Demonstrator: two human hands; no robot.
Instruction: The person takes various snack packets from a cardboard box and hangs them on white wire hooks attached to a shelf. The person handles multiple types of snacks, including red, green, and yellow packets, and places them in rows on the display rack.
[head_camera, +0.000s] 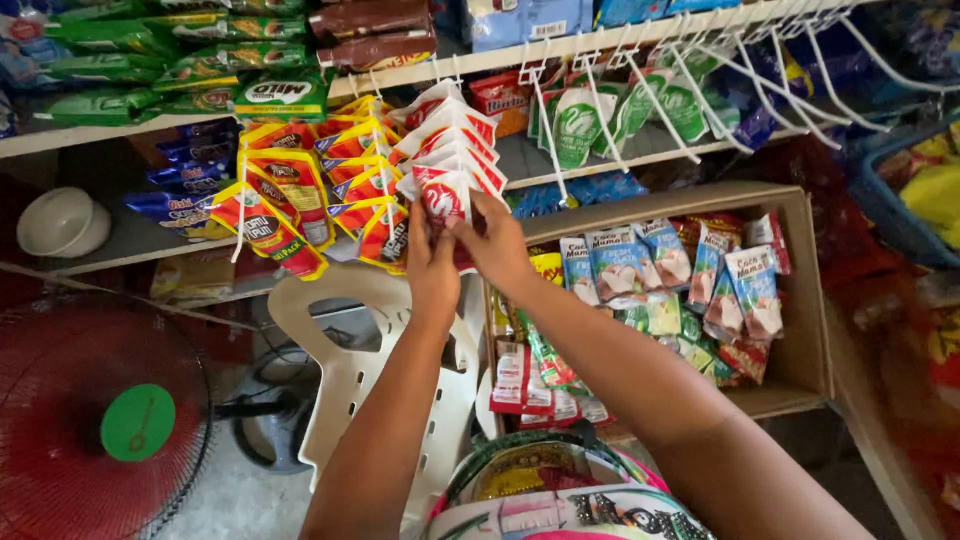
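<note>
I am pinching a red-and-white sachet (445, 200) with both hands: my left hand (432, 268) is closing its fingers on the packet's lower left edge, and my right hand (497, 243) is gripping its right side from just beside the left. The sachet is hanging at the front of a row of like sachets (455, 140) strung on a white wire hook (440, 72) under the shelf edge. Just to the left, yellow-and-red sachets (300, 195) are hanging in bunches on neighbouring hooks. To the right, green-and-white packets (580, 125) are dangling from further white hooks. Below my right forearm, a cardboard box (805, 300) is sitting open, holding blue-and-white pouches (625, 265) and small red strips. Under my left arm I am seeing a white plastic chair (345, 350), and at far left a red fan (90, 420).
</note>
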